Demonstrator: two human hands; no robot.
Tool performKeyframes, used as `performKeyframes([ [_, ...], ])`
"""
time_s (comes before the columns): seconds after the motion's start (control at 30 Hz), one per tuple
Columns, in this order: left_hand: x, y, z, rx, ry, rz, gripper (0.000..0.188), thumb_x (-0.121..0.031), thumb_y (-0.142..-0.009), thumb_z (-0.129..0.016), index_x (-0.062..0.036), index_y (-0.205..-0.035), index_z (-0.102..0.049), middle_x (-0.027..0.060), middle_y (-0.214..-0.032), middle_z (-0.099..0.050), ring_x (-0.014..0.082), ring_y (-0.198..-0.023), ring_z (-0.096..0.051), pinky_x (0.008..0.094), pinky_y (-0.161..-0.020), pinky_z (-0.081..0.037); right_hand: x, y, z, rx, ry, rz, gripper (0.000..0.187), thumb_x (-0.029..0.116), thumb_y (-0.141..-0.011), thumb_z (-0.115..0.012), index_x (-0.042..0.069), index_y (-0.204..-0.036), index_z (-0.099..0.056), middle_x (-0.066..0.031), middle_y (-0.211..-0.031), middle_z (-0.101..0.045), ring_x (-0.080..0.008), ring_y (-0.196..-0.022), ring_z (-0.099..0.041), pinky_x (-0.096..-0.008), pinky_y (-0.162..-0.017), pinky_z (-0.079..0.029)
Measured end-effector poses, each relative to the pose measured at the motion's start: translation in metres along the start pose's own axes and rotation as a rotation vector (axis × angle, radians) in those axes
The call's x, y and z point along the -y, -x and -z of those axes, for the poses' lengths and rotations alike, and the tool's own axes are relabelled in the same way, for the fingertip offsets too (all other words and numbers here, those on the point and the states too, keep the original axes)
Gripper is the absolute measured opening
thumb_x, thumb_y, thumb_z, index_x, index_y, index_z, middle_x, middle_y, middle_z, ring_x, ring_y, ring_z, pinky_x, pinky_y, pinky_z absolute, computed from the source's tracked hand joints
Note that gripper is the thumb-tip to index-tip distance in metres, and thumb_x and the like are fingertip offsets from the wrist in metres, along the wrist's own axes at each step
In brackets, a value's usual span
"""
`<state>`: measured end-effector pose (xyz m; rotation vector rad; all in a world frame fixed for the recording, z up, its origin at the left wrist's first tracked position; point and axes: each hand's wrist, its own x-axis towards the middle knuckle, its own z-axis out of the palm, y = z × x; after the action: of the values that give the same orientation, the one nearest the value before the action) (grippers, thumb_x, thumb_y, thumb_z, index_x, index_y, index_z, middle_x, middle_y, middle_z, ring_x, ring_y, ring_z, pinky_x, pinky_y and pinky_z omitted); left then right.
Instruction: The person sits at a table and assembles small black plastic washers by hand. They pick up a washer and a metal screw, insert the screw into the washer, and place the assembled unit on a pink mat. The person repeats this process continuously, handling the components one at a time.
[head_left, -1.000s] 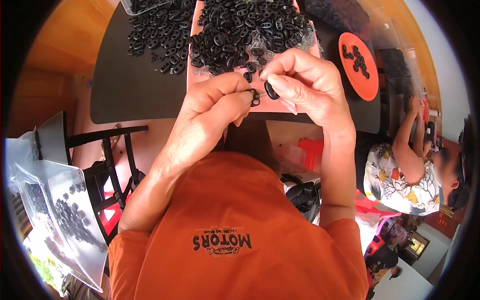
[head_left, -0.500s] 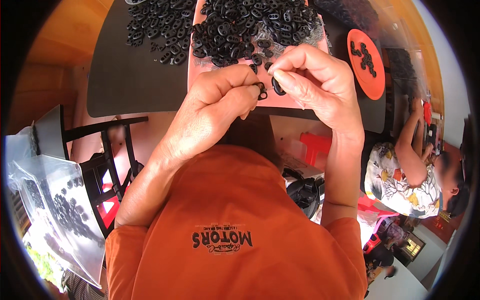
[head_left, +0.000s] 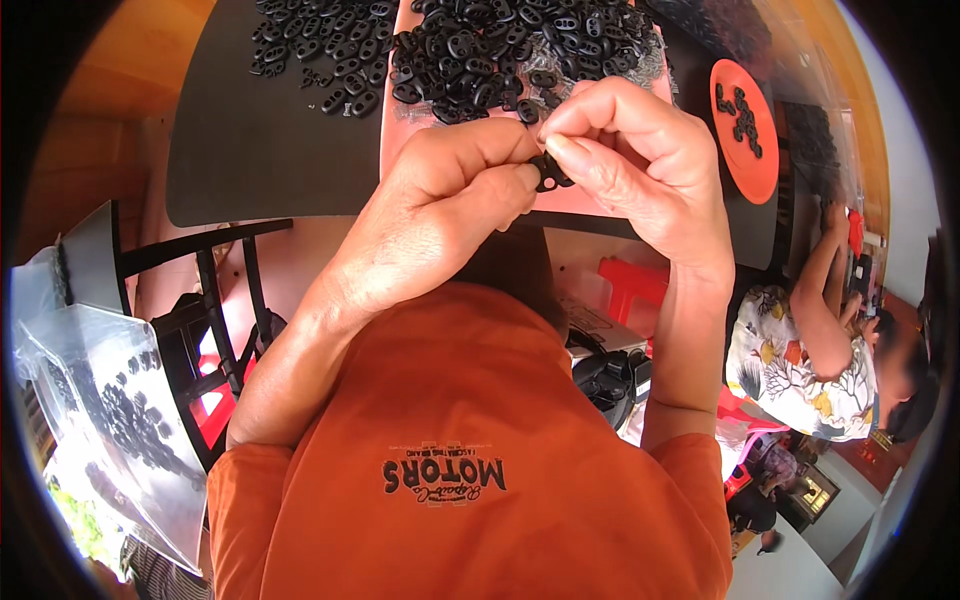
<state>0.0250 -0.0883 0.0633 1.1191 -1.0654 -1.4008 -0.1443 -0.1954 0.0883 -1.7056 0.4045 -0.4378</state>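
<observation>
Over the near edge of a pink tray (head_left: 590, 203), my two hands meet fingertip to fingertip. My left hand (head_left: 440, 205) pinches one half of a small black plastic cord lock (head_left: 550, 178), with holes in it. Closed on the other black half is my right hand (head_left: 645, 170), its thumb and forefinger largely covering that piece. The two halves touch or nearly touch, and no spring shows between them. Behind my hands, a heap of black oval cord lock parts (head_left: 465, 60) fills the tray, with small metal springs (head_left: 640, 55) beside it.
More black cord lock parts (head_left: 335, 40) lie on the dark table (head_left: 230, 150) to the left. An orange plate (head_left: 735, 185) at the right holds several black pieces. A black chair frame (head_left: 210, 240) stands at left. Another person (head_left: 800, 350) sits at far right.
The two black halves have come together; the spring seen between them earlier is now hidden. My left hand has moved slightly right. The view has shifted a little.
</observation>
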Motion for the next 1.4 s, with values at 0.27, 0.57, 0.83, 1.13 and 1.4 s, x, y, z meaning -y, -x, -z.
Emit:
performKeyframes([
  [0.27, 0.002, 0.001, 0.001, -0.021, 0.056, 0.014, 0.015, -0.005, -0.090, -0.049, 0.0006, -0.077, -0.053, -0.0017, -0.069, -0.044, 0.0054, -0.063, -0.041, 0.0238, -0.057, -0.035, 0.000, -0.001, -0.007, -0.075, -0.025, -0.056, 0.012, 0.004, -0.092, -0.059, -0.002, -0.102, -0.057, -0.0013, -0.086, -0.059, -0.0044, -0.081, -0.057, -0.0196, -0.069, -0.047],
  [0.57, 0.000, 0.002, -0.005, -0.024, 0.060, 0.015, 0.016, -0.011, -0.090, -0.049, -0.0010, -0.082, -0.059, -0.0016, -0.068, -0.051, 0.0027, -0.060, -0.043, 0.0187, -0.053, -0.032, 0.000, 0.000, -0.008, -0.077, -0.055, -0.033, 0.017, 0.006, -0.092, -0.059, -0.001, -0.106, -0.056, -0.0012, -0.085, -0.058, -0.0047, -0.074, -0.054, -0.0188, -0.063, -0.044],
  [0.83, 0.003, 0.000, -0.007, -0.124, 0.198, 0.007, 0.015, -0.008, -0.089, -0.055, -0.0011, -0.079, -0.063, -0.0002, -0.069, -0.058, 0.0044, -0.060, -0.049, 0.0213, -0.055, -0.040, -0.003, 0.014, -0.014, -0.238, 0.492, 0.214, 0.038, 0.016, -0.078, -0.077, -0.001, -0.105, -0.058, -0.0039, -0.079, -0.059, -0.0084, -0.065, -0.057, -0.0222, -0.054, -0.047],
  [1.13, 0.004, 0.002, -0.012, -0.177, 0.288, 0.034, 0.020, -0.012, -0.085, -0.057, 0.0055, -0.087, -0.066, 0.0087, -0.073, -0.065, 0.0161, -0.064, -0.063, 0.0238, -0.061, -0.046, -0.008, 0.011, -0.022, -0.247, 0.914, 0.366, 0.040, 0.017, -0.066, -0.079, 0.005, -0.100, -0.060, -0.0060, -0.078, -0.056, -0.0213, -0.064, -0.059, -0.0322, -0.052, -0.047],
  [1.4, 0.002, -0.004, -0.002, -0.054, 0.055, -0.018, 0.021, -0.012, -0.090, -0.054, 0.0046, -0.086, -0.065, 0.0037, -0.072, -0.062, 0.0091, -0.068, -0.059, 0.0228, -0.062, -0.047, 0.001, 0.014, -0.012, -0.079, 0.951, 0.328, 0.040, 0.012, -0.069, -0.076, 0.004, -0.105, -0.059, -0.0065, -0.084, -0.055, -0.0232, -0.068, -0.059, -0.0325, -0.055, -0.050],
])
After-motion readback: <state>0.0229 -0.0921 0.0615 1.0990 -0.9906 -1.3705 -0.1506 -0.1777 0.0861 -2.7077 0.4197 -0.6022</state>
